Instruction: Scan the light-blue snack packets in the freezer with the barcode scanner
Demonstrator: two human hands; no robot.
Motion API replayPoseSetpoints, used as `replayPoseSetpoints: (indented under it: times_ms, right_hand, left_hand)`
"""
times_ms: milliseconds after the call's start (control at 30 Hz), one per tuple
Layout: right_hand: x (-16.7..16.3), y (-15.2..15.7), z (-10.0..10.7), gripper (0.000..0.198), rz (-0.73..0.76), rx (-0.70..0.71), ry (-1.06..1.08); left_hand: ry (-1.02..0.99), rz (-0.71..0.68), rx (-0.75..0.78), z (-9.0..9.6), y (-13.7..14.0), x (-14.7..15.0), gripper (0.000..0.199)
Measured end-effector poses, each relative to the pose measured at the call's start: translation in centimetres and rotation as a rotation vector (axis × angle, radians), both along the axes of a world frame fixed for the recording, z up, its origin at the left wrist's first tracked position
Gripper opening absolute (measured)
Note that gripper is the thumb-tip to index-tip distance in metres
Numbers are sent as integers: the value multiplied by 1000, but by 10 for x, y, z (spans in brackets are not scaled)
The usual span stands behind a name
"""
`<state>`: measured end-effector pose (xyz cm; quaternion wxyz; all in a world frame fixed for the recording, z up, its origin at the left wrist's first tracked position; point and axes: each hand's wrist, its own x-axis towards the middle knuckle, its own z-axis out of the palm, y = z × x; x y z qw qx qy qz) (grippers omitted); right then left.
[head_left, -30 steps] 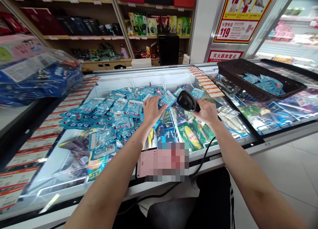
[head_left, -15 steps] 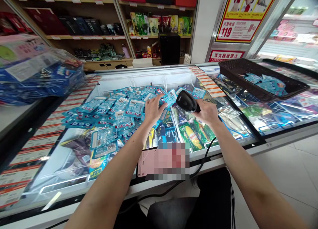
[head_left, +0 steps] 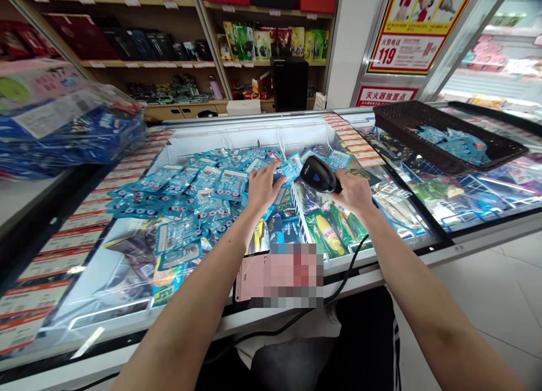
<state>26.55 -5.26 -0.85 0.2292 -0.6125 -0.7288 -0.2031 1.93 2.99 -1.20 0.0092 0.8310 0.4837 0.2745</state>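
Between the thumb and fingers of my left hand is a small light-blue snack packet, its printed face with a barcode turned up. My right hand grips a black handheld barcode scanner, whose head points left, close to the packet. A blue light shows on the scanner. Beneath and left of my left hand, many more blue packets lie heaped on the glass top of a chest freezer. A phone with a pink screen, partly blurred out, lies at the near edge.
A dark woven basket on the right holds several blue packets. Plastic-wrapped boxes stand at the left. The scanner's black cable runs over the freezer's front edge. Stocked shelves line the back.
A blue light now shows on the scanner, which was dark before. Both hands, the packet and the scanner keep almost the same places.
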Motion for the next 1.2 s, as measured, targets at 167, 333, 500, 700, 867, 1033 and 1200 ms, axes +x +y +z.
replayPoseSetpoints:
  times_ms: [167, 333, 500, 700, 867, 1033, 1200]
  right_hand:
    - [3, 1, 1, 35, -42, 7, 27]
    - [8, 3, 1, 35, -204, -33, 64]
    - [11, 5, 0, 37, -282, -44, 70]
    - [13, 11, 0, 35, -245, -41, 67]
    - [12, 14, 1, 34, -147, -30, 58]
    - [9, 17, 11, 33, -35, 14, 22]
    - [17, 20, 21, 32, 95, -4, -98]
  left_hand:
    - [1, -7, 17, -2, 1, 0, 44]
    - [-25, 15, 98, -1, -2, 2, 55]
    - [10, -5, 169, -1, -6, 3, 44]
    - [121, -102, 166, -5, -5, 5, 37]
    - [165, -117, 176, -1, -9, 9, 38]
    - [187, -105, 130, 3, -14, 13, 39]
    - [188, -105, 98, 9, -14, 13, 37]
